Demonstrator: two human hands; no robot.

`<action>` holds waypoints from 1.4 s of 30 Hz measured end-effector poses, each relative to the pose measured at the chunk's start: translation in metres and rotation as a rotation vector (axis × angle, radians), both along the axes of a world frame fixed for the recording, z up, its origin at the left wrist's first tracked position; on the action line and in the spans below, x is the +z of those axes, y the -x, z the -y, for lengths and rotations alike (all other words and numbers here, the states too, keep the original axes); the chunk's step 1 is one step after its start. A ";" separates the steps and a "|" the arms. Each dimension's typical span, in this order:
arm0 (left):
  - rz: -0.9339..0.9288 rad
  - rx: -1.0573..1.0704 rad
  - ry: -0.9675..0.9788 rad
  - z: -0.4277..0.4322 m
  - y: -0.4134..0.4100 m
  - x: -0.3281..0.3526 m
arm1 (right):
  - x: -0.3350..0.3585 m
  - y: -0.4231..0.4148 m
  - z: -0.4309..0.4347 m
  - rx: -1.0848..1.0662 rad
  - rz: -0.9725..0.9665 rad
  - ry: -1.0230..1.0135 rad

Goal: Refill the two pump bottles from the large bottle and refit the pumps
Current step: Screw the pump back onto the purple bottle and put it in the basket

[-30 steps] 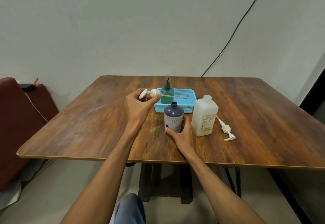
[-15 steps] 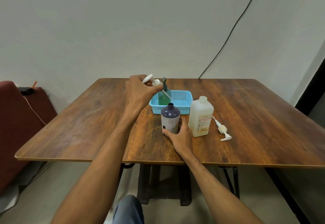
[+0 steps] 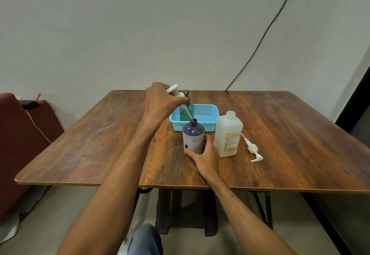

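A dark purple bottle [image 3: 193,136] with a pale label stands uncapped at the table's middle, and my right hand [image 3: 206,157] grips its base. Above and to the left of it, my left hand [image 3: 160,101] holds a white pump [image 3: 174,90] tilted, its thin tube [image 3: 189,113] slanting down with its tip at the bottle's neck. The large translucent white bottle [image 3: 228,137] stands uncapped just right of my right hand. A second white pump [image 3: 252,149] lies flat on the wood to its right. A green pump bottle [image 3: 187,109] with a dark pump stands in the blue basket [image 3: 208,114].
The wooden table [image 3: 100,142] has its front edge near me. A dark red seat [image 3: 22,138] sits left of the table, and a black cable [image 3: 260,34] runs up the wall behind. Black table legs show underneath.
My left hand has lifted the white pump up and over towards the purple bottle, bringing the tube's tip down to the neck. My right hand has stayed on the bottle.
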State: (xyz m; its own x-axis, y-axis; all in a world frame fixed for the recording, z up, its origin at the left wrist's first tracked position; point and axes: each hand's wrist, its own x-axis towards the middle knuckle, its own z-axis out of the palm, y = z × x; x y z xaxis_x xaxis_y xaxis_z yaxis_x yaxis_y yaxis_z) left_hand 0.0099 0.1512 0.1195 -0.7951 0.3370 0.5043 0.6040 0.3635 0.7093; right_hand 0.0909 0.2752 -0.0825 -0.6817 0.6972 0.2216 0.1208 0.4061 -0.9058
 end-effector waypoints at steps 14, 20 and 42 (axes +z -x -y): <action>0.167 -0.078 0.073 -0.031 0.004 -0.042 | -0.002 0.000 0.001 -0.007 -0.032 0.007; 0.205 -0.106 0.061 -0.035 0.003 -0.064 | -0.001 0.001 0.001 -0.009 -0.035 0.016; 0.292 -0.171 -0.093 -0.033 -0.004 -0.098 | 0.005 -0.003 0.004 -0.015 -0.048 -0.001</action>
State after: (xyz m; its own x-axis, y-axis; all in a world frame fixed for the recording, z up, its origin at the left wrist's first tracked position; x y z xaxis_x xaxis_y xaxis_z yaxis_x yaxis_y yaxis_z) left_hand 0.0139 0.1846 0.0216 -0.8461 0.4411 0.2992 0.4177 0.1998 0.8864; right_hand 0.0935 0.2711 -0.0777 -0.6600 0.7069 0.2542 0.0833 0.4052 -0.9104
